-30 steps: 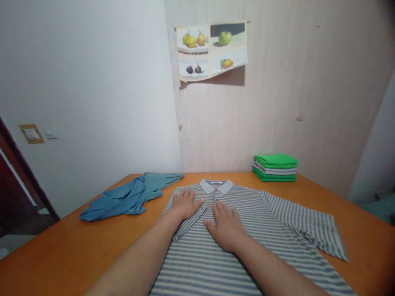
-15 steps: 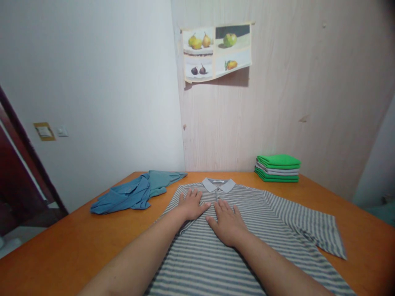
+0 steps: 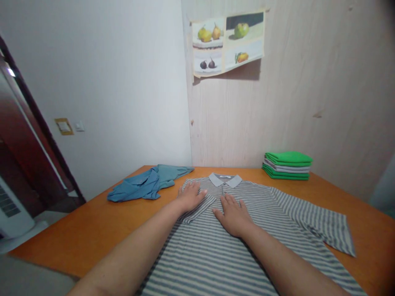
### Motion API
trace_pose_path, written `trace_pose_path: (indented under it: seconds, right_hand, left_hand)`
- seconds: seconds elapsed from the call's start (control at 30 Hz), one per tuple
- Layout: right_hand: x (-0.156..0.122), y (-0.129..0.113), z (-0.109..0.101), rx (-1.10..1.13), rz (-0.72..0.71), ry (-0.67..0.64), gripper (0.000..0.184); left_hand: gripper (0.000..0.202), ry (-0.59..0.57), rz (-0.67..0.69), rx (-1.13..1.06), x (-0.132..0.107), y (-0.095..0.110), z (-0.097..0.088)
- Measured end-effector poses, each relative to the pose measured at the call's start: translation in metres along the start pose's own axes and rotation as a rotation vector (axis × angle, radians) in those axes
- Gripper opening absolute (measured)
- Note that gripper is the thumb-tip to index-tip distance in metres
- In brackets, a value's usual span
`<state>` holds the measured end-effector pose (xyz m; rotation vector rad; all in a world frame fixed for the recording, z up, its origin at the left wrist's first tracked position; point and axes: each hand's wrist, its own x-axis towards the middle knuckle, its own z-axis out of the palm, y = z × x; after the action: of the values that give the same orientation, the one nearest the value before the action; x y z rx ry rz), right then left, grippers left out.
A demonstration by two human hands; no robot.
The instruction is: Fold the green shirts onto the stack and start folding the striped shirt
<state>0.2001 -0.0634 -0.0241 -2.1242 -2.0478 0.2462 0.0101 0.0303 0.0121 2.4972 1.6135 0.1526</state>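
Observation:
A grey-and-white striped polo shirt [image 3: 212,250] lies spread face up, its plain grey collar [image 3: 233,181] toward the far side. The left sleeve in view [image 3: 199,211] is folded inward over the chest. My left hand [image 3: 191,196] rests on that fold near the shoulder, fingers spread. Flat on the chest below the collar lies my right hand [image 3: 235,216], its fingers also apart. The other sleeve [image 3: 330,226] stretches out to the right. The shirt's lower hem is out of view.
On the orange-brown table [image 3: 129,230], crumpled blue garments [image 3: 138,185] lie at the far left. A stack of folded green and grey cloths [image 3: 286,165] stands at the far right. Walls border the table's back; a fruit picture [image 3: 228,44] hangs above.
My left hand has shifted outward toward the shoulder, showing more of the folded sleeve. My right hand stays on the chest. The whole view has turned a little to the left.

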Motion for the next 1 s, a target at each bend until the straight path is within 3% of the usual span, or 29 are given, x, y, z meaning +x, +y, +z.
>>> trace_pose_path:
  seconds: [0.2, 0.33, 0.53, 0.67, 0.8, 1.0]
  right_hand:
    - [-0.002, -0.002, -0.003, 0.011, 0.004, -0.003, 0.085]
    - [-0.003, -0.003, -0.006, 0.018, 0.011, -0.015, 0.085]
    - [-0.003, -0.003, -0.006, 0.022, 0.003, -0.006, 0.083]
    - [-0.002, -0.001, -0.003, 0.033, -0.012, 0.02, 0.079]
    - [-0.001, 0.0, -0.002, 0.034, -0.015, 0.022, 0.072]
    - [0.004, 0.01, -0.011, 0.133, -0.018, -0.012, 0.073]
  left_hand:
    - [0.094, -0.065, 0.008, 0.079, -0.018, -0.006, 0.014]
    - [0.094, -0.065, -0.012, 0.077, -0.017, -0.004, 0.009]
    - [0.091, -0.002, -0.017, 0.055, -0.02, 0.021, -0.001]
    - [0.091, -0.012, 0.042, 0.017, -0.03, 0.038, 0.016]
    - [0.09, -0.006, 0.077, 0.012, -0.035, 0.042, 0.034]
    - [0.092, 0.005, 0.104, 0.004, -0.036, 0.042, 0.035]
